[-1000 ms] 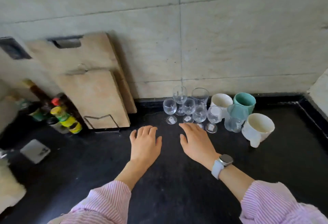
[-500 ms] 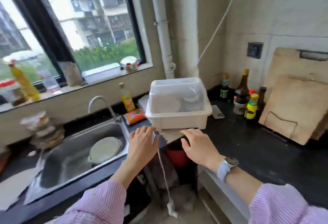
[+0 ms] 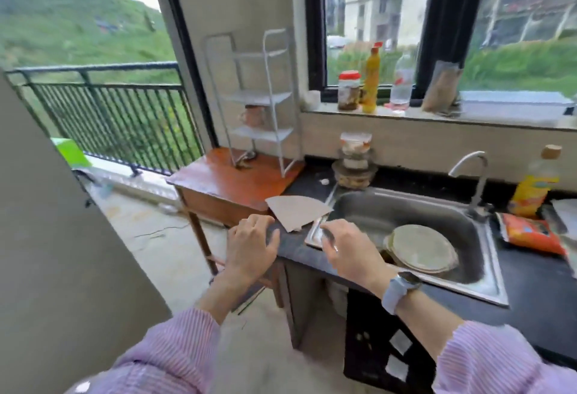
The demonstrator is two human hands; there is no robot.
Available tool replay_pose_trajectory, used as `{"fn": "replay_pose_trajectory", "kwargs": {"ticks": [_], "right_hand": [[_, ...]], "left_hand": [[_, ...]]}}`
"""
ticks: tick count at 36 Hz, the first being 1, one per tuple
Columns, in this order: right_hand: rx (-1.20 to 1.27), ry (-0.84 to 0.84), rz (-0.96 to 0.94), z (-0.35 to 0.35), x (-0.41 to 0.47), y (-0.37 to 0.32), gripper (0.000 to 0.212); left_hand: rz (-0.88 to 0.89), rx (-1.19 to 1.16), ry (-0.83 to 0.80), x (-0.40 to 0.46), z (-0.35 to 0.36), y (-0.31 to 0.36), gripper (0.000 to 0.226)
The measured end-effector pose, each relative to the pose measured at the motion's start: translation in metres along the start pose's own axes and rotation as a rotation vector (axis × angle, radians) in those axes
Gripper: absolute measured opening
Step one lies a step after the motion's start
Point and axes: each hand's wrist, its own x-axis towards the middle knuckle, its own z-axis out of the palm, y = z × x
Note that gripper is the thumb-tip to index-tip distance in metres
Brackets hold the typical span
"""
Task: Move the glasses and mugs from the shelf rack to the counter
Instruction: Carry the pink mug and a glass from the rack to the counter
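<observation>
Room: kitchen corner with a black surface, a steel sink at 3 o'clock and a balcony rail at 10 o'clock.
Rack: white shelf rack stands on a small wooden table at 12 o'clock, far from both hands.
Mug: one pinkish mug sits on the middle shelf; it looks blurry, and no glasses show on the rack.
How it handles: likely hard, smooth, a bit heavy, and it would break if dropped.
Where to hold: by the handle, which seems to be on its left side, or around the body.
Left hand: empty, fingers loosely spread.
Right hand: empty too, fingers curled a little.
Change: half a second ago the view showed a white dish box and bottles; now it has turned to the rack and window.
</observation>
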Motion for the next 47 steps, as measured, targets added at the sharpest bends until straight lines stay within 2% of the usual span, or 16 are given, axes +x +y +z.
{"fn": "replay_pose_trajectory", "kwargs": {"ticks": [4, 13, 16, 26, 35, 47], "right_hand": [[0.065, -0.055, -0.07, 0.039, 0.068, -0.02, 0.035], [0.149, -0.168, -0.102, 0.09, 0.247, -0.024, 0.038], [0.159, -0.156, -0.1, 0.095, 0.285, -0.026, 0.042], [0.199, -0.211, -0.094, 0.152, 0.41, -0.028, 0.042], [0.299, -0.073, -0.006, 0.204, 0.514, -0.032, 0.042], [0.43, 0.121, 0.324, 0.27, 0.67, -0.04, 0.044]], "left_hand": [[-0.094, 0.025, 0.029, 0.038, 0.003, -0.051, 0.027], [-0.256, -0.071, 0.023, 0.192, 0.022, -0.118, 0.03], [-0.291, -0.114, 0.018, 0.221, 0.028, -0.123, 0.03], [-0.434, -0.228, 0.026, 0.311, 0.066, -0.202, 0.027], [-0.314, -0.346, 0.003, 0.421, 0.119, -0.279, 0.026], [-0.182, -0.584, -0.158, 0.586, 0.181, -0.353, 0.038]]}}
